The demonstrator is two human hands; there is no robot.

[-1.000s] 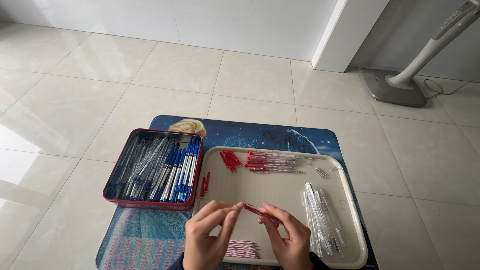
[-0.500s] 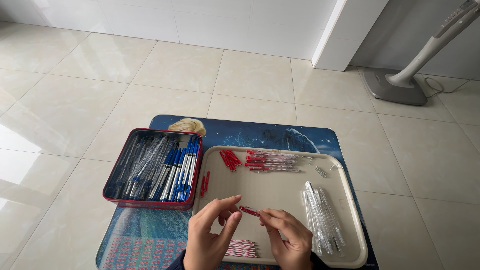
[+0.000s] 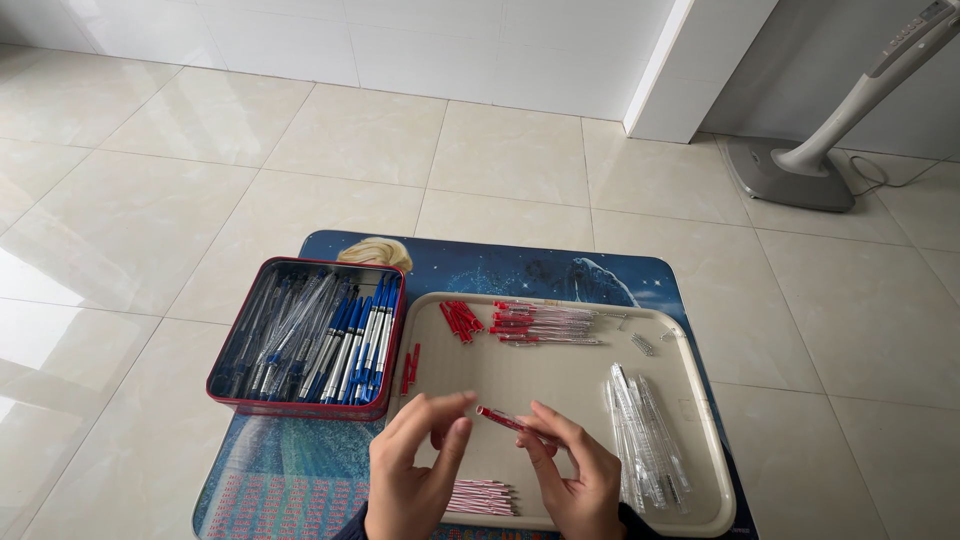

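Note:
My right hand pinches a clear pen barrel with a red end, the red pen, which points up and left. My left hand hovers just left of the pen's red tip, fingers curled, thumb and forefinger close together; I cannot tell if a small part is in them. Both hands are over the beige tray. On the tray lie red caps, finished red pens, clear barrels and red refills.
A red tin left of the tray holds several blue pens and clear barrels. Loose red caps lie between tin and tray. All sits on a blue picture-printed low table on a tiled floor. A fan base stands far right.
My hands have drawn slightly apart: the left hand has come off the pen's tip, and the right hand now holds the pen alone, tilted.

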